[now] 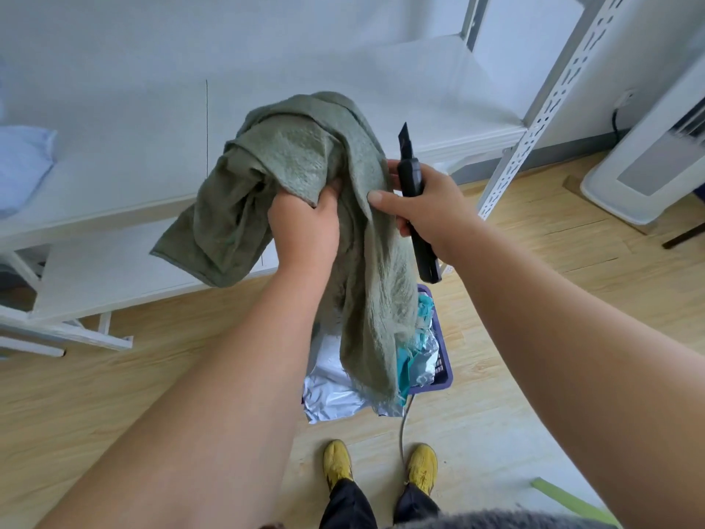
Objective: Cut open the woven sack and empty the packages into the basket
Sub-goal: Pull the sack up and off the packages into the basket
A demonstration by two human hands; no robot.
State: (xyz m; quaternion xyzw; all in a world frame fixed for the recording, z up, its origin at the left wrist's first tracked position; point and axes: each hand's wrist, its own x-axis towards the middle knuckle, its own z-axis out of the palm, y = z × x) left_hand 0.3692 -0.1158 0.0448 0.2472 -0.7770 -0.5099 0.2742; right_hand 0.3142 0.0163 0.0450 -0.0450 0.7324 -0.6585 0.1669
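Note:
The grey-green woven sack (pixel 290 166) hangs limp and crumpled in mid-air in the middle of the view. My left hand (pixel 305 227) grips a bunch of its fabric from below. My right hand (pixel 423 208) holds a black utility knife (pixel 414 200) with its blade pointing up, and its thumb presses the sack's right fold. Below the sack stands the purple basket (pixel 442 360) on the floor, filled with silver and teal packages (pixel 335 391). The sack's frayed lower end dangles over the basket and hides part of it.
White metal shelving (pixel 160 208) stands behind the sack, with a perforated upright (pixel 534 120) to the right. A white appliance (pixel 648 162) sits at far right. A grey cable (pixel 402 429) runs over the wooden floor between my yellow shoes (pixel 337 465).

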